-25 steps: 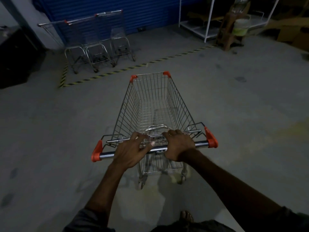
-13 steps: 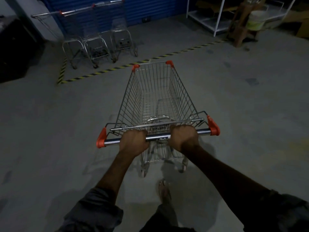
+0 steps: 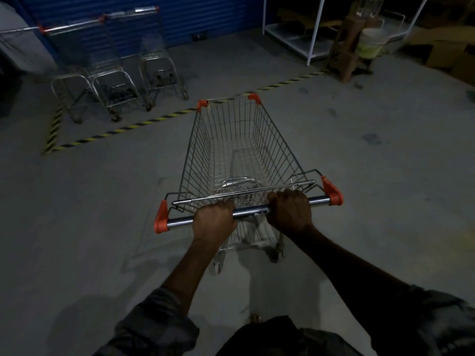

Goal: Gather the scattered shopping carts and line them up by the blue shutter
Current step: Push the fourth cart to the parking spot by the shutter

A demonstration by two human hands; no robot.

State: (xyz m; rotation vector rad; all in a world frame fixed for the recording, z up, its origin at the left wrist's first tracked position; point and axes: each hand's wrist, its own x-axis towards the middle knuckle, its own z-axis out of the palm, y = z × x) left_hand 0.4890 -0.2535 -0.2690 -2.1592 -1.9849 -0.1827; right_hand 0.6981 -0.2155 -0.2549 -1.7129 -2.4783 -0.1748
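Left hand [image 3: 214, 219]: curled tight round chrome handle bar [image 3: 250, 210], left of middle
Right hand [image 3: 290, 214]: wrapped round same bar, right of middle
Silver wire shopping cart with orange corner caps [image 3: 239, 147]: on grey concrete, front end near yellow-black striped floor tape [image 3: 128, 128]
Parked silver carts [image 3: 110, 80]: nested in a row beyond the tape, against blue corrugated shutter [image 3: 205, 14], ahead-left

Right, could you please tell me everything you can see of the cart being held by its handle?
The cart is an empty silver wire-mesh basket, narrowing toward its front, standing upright on its wheels on the grey concrete floor. Orange plastic caps sit on its two front corners and on both ends of the shiny metal handle bar. The left hand and right hand each grip that bar. Its front points toward the yellow-black floor stripe.
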